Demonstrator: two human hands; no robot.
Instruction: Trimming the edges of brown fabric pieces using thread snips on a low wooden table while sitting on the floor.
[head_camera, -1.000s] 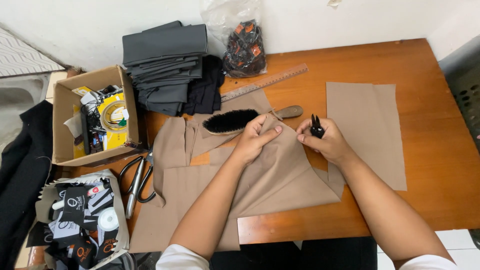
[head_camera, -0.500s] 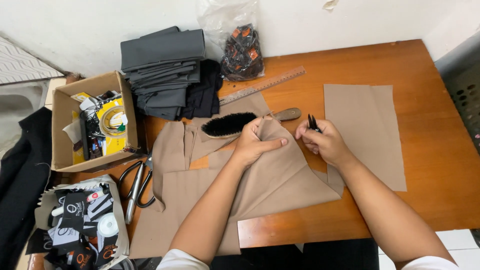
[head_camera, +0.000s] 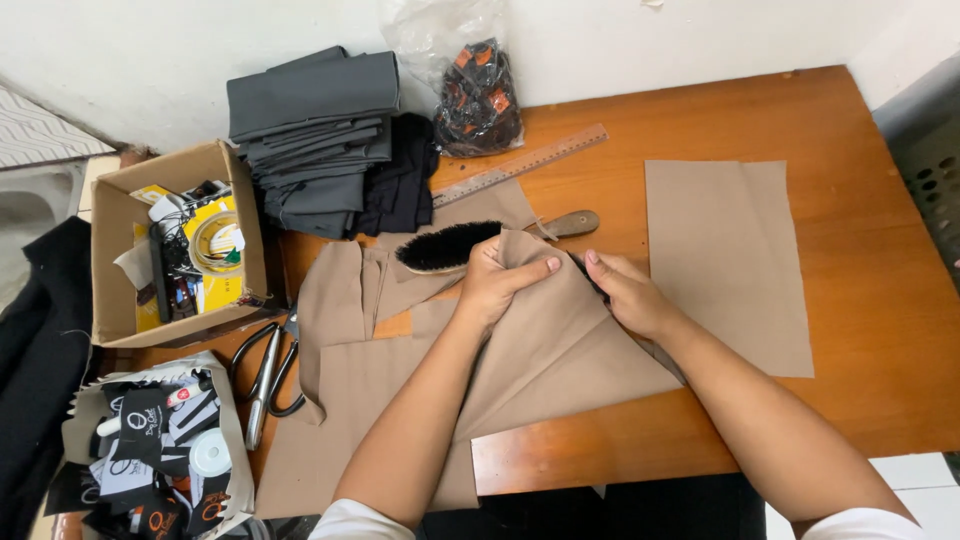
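An open brown cardboard box (head_camera: 115, 250) of yellow and white packets sits at my far left, a crumpled clear plastic bag (head_camera: 465, 70) of black-and-orange pieces stands against the wall, and a torn paper bag (head_camera: 150, 450) of black and white labels lies at the near-left table edge. My left hand (head_camera: 500, 280) pinches a raised fold of the tan cloth piece (head_camera: 540, 350) — right beside the black-bristled wooden brush (head_camera: 450, 245). My right hand (head_camera: 625, 295) presses the same cloth's edge, its fingers curled around something small and dark.
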